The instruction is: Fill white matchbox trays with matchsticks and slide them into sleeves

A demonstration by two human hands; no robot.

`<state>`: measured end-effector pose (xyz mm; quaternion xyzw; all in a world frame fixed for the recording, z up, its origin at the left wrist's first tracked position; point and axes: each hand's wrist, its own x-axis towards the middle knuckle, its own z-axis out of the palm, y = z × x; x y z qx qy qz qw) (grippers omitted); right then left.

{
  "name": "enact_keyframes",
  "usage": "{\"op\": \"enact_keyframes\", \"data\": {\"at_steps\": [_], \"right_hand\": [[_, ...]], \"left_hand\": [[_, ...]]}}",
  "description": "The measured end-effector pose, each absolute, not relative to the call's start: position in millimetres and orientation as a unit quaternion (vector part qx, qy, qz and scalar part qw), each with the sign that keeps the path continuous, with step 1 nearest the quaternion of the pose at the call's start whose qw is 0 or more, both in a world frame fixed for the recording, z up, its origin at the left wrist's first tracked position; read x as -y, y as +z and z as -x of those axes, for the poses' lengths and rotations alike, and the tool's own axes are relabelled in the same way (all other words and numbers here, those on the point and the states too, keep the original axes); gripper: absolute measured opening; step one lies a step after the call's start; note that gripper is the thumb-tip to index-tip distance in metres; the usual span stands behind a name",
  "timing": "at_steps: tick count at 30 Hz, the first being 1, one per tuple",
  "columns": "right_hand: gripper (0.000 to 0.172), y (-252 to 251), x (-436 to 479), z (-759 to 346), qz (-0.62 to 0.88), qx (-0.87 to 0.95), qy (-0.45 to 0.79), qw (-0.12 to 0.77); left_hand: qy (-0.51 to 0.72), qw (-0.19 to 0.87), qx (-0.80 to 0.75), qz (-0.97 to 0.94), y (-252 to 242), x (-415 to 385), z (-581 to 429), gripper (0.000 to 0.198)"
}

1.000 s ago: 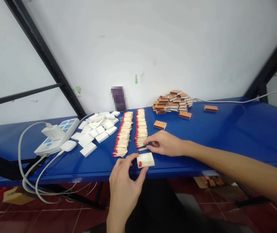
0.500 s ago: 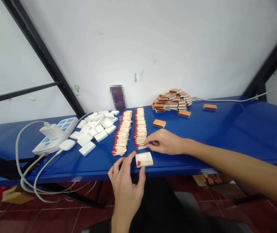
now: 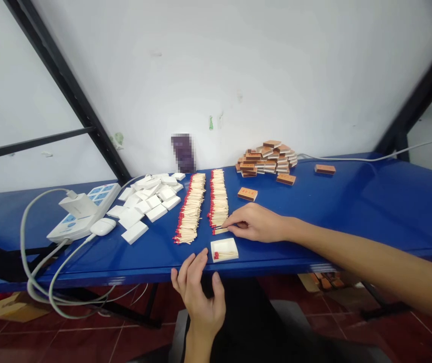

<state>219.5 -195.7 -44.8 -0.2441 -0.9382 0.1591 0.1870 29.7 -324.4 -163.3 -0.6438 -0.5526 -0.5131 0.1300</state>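
Note:
A small white tray with a few red-tipped matches in it lies near the front edge of the blue table. My left hand hovers just below that edge, fingers apart, touching nothing. My right hand rests on the table beside the near end of the right row of matches, its fingertips pinching a few matches there. A second row of matches lies to the left of the first.
Several white inner trays lie in a heap at the left. A power strip with a plugged charger, a white earbud case and looping cables sit further left. Brown matchbox sleeves are piled at the back, with loose ones nearby.
My left hand has let go of the white tray and drawn back off the table edge. My right hand has stayed at the near end of the match row.

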Motion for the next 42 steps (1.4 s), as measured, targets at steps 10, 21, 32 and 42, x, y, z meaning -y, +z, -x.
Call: {"op": "enact_keyframes", "data": {"at_steps": [10, 21, 32, 42], "right_hand": [[0.025, -42.6, 198.3, -218.3, 0.255, 0.94, 0.149, 0.171], [0.022, -43.3, 199.6, -218.5, 0.245, 0.945, 0.142, 0.164], [0.027, -44.4, 199.8, -218.4, 0.236, 0.945, 0.153, 0.166], [0.029, -43.1, 200.8, -218.9, 0.249, 0.942, 0.155, 0.163]], "left_hand": [[-0.508, 0.123, 0.529, 0.668, -162.6, 326.8, -24.9, 0.03], [-0.514, 0.119, 0.52, 0.671, -162.9, 326.7, -24.2, 0.029], [-0.53, 0.148, 0.482, 0.682, -163.8, 322.5, -20.3, 0.024], [-0.535, 0.141, 0.483, 0.679, -162.4, 324.1, -20.9, 0.023]]}}
